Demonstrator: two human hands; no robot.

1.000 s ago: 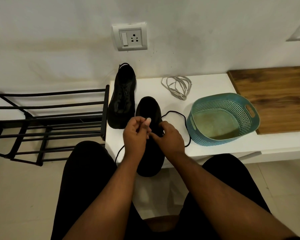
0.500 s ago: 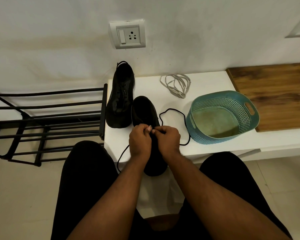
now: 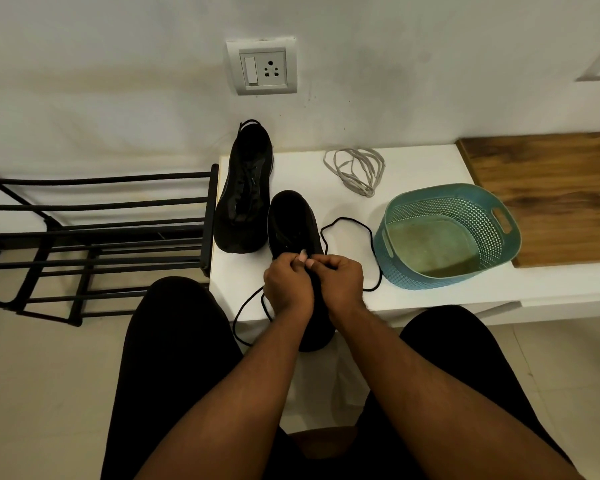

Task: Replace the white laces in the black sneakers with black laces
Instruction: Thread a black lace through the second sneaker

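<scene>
Tabletop (image 3: 413, 168), white, carries everything. Teal perforated plastic basket (image 3: 499, 216) at right holds nothing visible. Two black sneakers: far one (image 3: 245, 195) laced black; near one (image 3: 291, 220) under both hands. Bundle of removed white laces (image 3: 355, 169) lies behind the basket. Thin black lace (image 3: 347, 220), judged limp and light, best held near its tip. Left hand (image 3: 284, 289) and right hand (image 3: 343, 284) pinch it together over the eyelets.

sneakers (image 3: 293, 223) black | lace (image 3: 347, 221) black | loose laces (image 3: 355, 169) off-white | basket (image 3: 499, 233) teal, perforated | board (image 3: 551, 188) brown wood-grain
</scene>
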